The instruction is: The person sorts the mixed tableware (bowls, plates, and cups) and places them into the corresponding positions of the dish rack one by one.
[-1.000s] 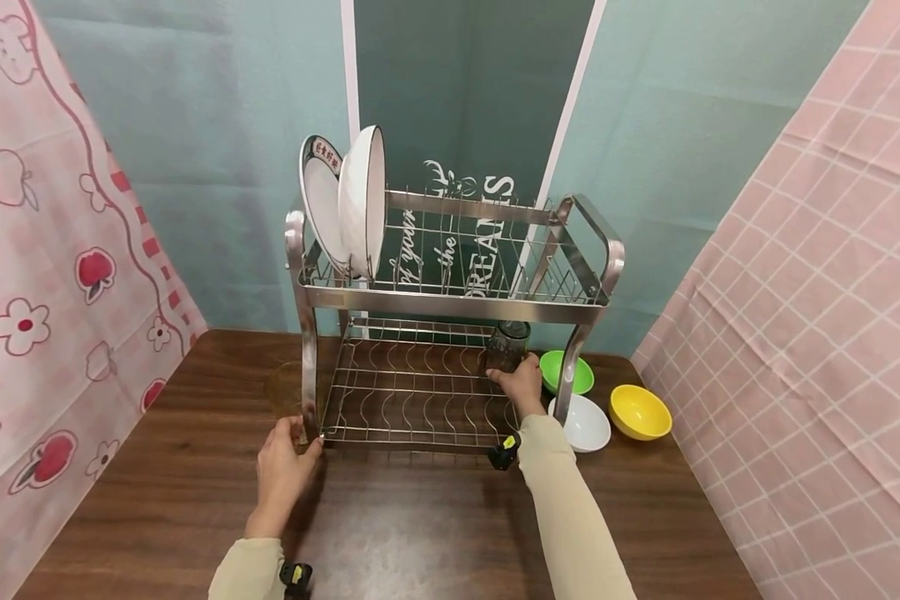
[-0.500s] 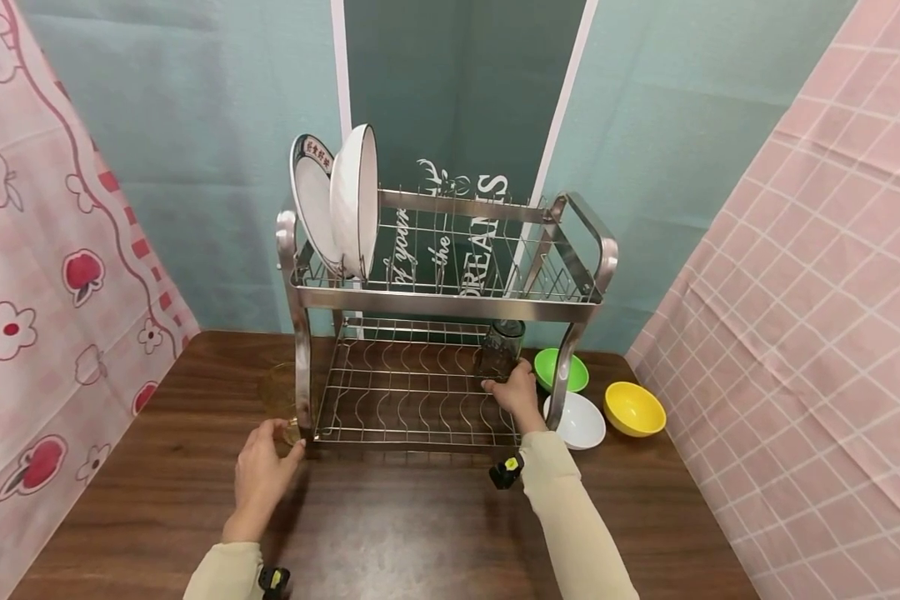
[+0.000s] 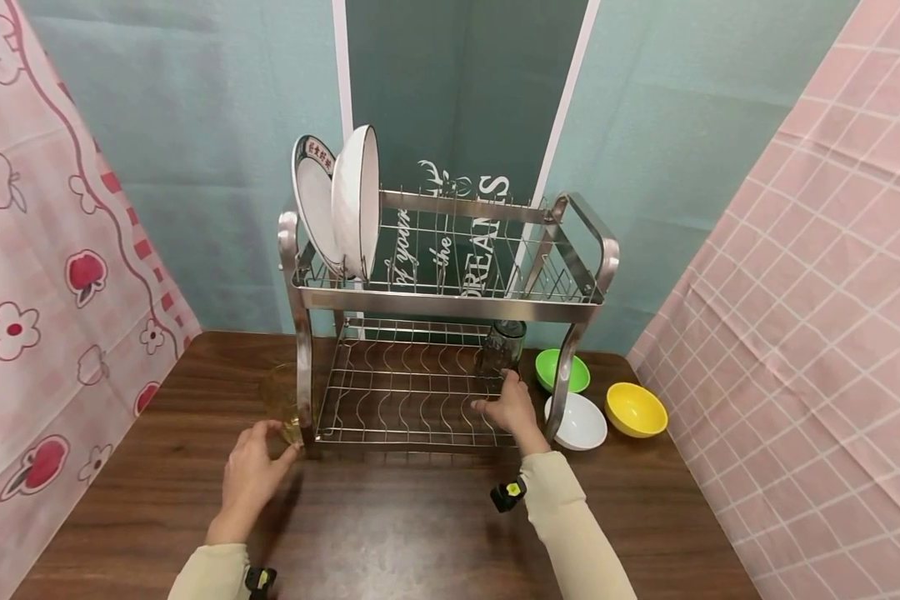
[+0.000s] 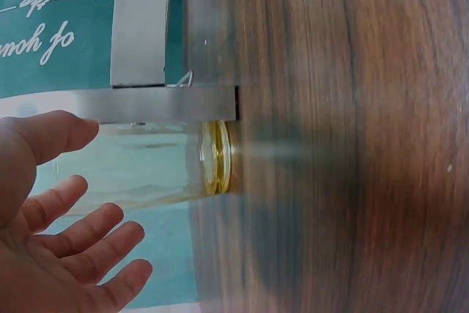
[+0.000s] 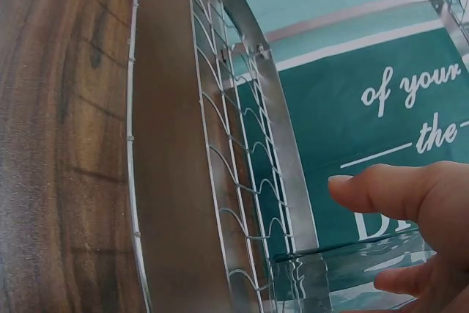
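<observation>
A clear grey glass (image 3: 502, 343) stands on the right end of the lower tier of a steel dish rack (image 3: 450, 306). My right hand (image 3: 512, 412) is at its front, thumb spread away from the fingers; part of the glass (image 5: 311, 280) shows past the fingers in the right wrist view. Left of the rack's front leg stands a see-through amber glass (image 3: 281, 396). Close in front of it is my left hand (image 3: 251, 475), thumb and fingers apart. In the left wrist view, the amber glass (image 4: 216, 157) appears beyond the loosely spread fingers (image 4: 117, 240).
On the rack's upper tier, a plate (image 3: 315, 196) and a white bowl (image 3: 356, 204) stand on edge at the left. Green (image 3: 562, 371), white (image 3: 579, 422) and yellow (image 3: 636, 410) bowls sit on the table right of the rack. Curtains hang behind and beside.
My right hand has loosened from the grey glass and drawn slightly back. The left hand has moved left and toward me, off the amber glass. Both glasses stay in place.
</observation>
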Tool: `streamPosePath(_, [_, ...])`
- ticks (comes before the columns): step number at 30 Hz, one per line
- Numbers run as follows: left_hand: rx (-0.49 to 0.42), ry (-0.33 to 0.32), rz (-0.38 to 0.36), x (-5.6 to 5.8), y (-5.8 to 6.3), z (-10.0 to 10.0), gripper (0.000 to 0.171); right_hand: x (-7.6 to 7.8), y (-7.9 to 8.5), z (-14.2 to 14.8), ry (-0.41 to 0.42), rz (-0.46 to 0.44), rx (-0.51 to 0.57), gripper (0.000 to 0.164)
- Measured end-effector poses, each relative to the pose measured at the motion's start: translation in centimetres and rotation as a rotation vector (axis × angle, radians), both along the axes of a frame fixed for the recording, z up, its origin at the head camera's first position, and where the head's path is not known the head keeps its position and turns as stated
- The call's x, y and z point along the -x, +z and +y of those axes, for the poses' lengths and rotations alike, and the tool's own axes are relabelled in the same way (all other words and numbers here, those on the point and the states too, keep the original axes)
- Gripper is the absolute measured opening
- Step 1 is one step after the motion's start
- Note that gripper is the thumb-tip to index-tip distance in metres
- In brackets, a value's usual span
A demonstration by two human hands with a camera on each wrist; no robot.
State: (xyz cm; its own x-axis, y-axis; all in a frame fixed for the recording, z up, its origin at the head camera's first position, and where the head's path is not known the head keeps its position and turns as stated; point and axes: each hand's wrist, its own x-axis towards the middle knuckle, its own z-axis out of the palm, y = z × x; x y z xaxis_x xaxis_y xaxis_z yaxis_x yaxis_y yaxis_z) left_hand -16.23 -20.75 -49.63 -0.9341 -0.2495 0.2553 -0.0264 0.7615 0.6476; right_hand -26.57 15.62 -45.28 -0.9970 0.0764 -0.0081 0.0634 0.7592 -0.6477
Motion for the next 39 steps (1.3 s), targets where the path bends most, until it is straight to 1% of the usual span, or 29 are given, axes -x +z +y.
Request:
streamPosePath(4, [0.009,0.0,-0.007,0.0,0.2,-0.5,0.042,-0.7,-0.1,-0.1,0.008,-0.015,0.021,0.081])
streamPosePath(6, [0.011,0.003,-0.028,0.0,0.4,-0.7,0.044,-1.1,-0.2,-0.2,0.009,-0.018,0.028,0.081])
streamPosePath(11, [0.011,0.002,-0.099,-0.1,0.7,-1.2,0.048,-1.8,-0.5,-0.5,0.037,0.0,0.0,0.081])
streamPosePath(14, [0.006,-0.007,-0.105,0.0,0.7,-1.5,0.05,-2.2,-0.6,-0.7,0.048,0.008,-0.016,0.081])
streamPosePath(16, [0.001,-0.009,-0.085,0.1,0.7,-1.6,0.052,-2.6,-0.6,-0.9,0.054,0.013,-0.026,0.08])
streamPosePath(21, [-0.023,0.0,-0.006,0.6,0.5,-1.9,0.056,-3.4,-0.5,-1.4,0.076,0.021,-0.037,0.079])
streamPosePath(26, [-0.061,0.005,0.023,0.8,0.5,-2.0,0.061,-4.1,-0.6,-1.8,0.102,0.028,-0.025,0.081])
streamPosePath(28, [-0.084,0.005,0.035,0.9,0.3,-2.1,0.064,-4.3,-0.7,-1.9,0.113,0.045,-0.031,0.08])
streamPosePath(34, [-0.161,0.014,0.124,1.4,-0.3,-2.1,0.065,-4.9,-1.2,-2.5,0.146,0.097,-0.027,0.076])
streamPosePath(36, [-0.181,0.018,0.132,1.5,-0.4,-2.1,0.065,-5.0,-1.3,-2.9,0.159,0.103,-0.024,0.075])
streamPosePath(39, [-0.225,0.021,0.11,1.7,-0.4,-2.1,0.068,-5.3,-1.4,-3.3,0.176,0.122,-0.027,0.075])
